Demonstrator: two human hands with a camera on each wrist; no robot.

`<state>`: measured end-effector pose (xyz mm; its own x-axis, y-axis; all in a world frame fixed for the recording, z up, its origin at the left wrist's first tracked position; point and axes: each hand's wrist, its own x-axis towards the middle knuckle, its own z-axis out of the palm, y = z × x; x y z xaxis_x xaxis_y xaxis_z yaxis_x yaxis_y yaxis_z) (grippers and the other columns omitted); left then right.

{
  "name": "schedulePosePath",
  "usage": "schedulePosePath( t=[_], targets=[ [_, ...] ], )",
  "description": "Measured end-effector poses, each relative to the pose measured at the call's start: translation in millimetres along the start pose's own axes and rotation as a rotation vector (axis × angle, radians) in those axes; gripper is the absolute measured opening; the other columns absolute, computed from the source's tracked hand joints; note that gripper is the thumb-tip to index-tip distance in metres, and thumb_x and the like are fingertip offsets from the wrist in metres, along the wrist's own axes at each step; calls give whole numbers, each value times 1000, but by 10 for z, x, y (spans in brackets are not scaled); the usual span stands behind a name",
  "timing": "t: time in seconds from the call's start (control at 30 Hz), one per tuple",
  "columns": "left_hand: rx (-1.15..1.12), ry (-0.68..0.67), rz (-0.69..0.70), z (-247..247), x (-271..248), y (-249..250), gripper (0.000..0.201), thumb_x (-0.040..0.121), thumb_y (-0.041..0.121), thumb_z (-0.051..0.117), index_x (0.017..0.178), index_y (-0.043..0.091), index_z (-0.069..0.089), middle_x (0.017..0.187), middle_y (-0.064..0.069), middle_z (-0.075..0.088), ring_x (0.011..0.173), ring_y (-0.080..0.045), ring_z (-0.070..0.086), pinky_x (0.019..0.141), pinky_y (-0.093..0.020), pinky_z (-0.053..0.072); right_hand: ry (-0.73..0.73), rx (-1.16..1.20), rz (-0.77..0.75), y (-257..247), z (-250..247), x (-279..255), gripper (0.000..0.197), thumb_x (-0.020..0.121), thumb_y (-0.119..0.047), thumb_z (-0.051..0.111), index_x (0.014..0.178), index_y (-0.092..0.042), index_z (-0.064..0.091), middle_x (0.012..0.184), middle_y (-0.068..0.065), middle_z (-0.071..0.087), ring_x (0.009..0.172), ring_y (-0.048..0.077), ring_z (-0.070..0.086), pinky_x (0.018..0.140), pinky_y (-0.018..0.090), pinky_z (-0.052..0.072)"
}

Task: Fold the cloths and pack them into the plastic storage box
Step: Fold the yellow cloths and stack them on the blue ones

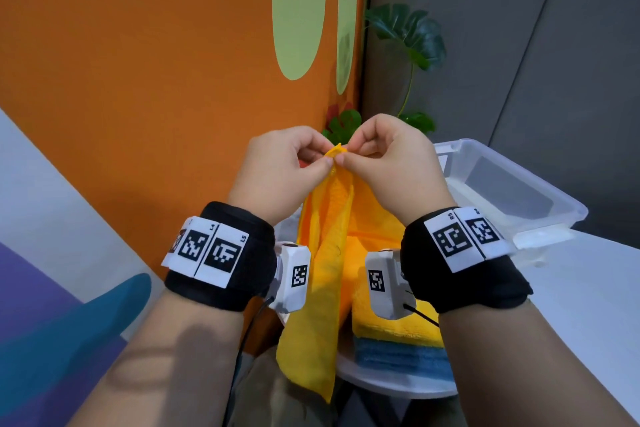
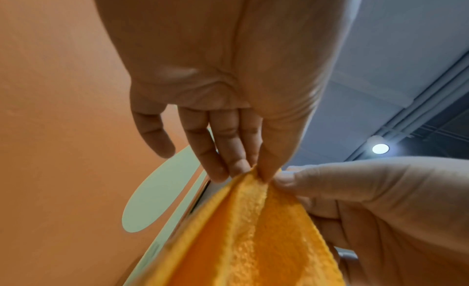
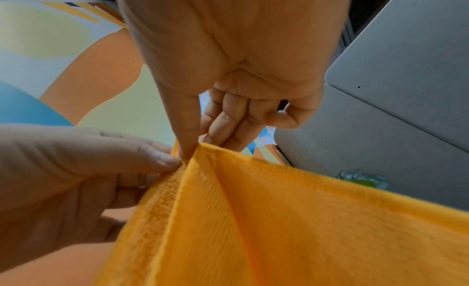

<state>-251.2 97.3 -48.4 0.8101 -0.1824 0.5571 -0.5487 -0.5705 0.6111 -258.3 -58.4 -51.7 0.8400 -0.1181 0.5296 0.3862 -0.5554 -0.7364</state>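
Soft, light yellow cloth (image 1: 325,253) hangs limp, left hand (image 1: 277,170) and right hand (image 1: 388,156) both pinching its top corner, likely best held by corners

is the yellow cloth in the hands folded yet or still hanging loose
Hanging loose, not folded. The left hand and right hand pinch one top corner of the yellow cloth, which drapes down in uneven pleats.
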Motion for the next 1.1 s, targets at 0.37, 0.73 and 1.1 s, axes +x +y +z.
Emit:
schedulePosePath(
  t=[0.37, 0.73, 1.1],
  targets=[
    [124, 135, -42, 6, 36, 1, 13, 94, 18, 54, 91, 30, 58, 85, 12, 60, 60, -1, 52, 54, -12, 34, -151, -382, -47, 32, 101, -106, 10, 83, -37, 62, 81, -31, 55, 66, -9, 51, 73, 16, 54, 77, 41, 48],
    [36, 301, 67, -183, 80, 112, 12, 96, 17, 49, 95, 28, 54, 93, 9, 60, 79, -11, 55, 66, -23, 41, -106, -402, 52, -18, 107, -100, 25, 88, -29, 42, 65, -20, 41, 68, 0, 42, 69, 24, 50, 70, 39, 42],
    [-114, 503, 161, -264, 163, 337, 12, 93, 15, 47, 100, 20, 55, 99, 3, 62, 83, -18, 62, 72, -37, 51, -221, -612, -149, -42, 284, -231, 13, 91, -37, 50, 93, -25, 49, 87, -7, 37, 72, 22, 45, 73, 35, 35]
  ],
)
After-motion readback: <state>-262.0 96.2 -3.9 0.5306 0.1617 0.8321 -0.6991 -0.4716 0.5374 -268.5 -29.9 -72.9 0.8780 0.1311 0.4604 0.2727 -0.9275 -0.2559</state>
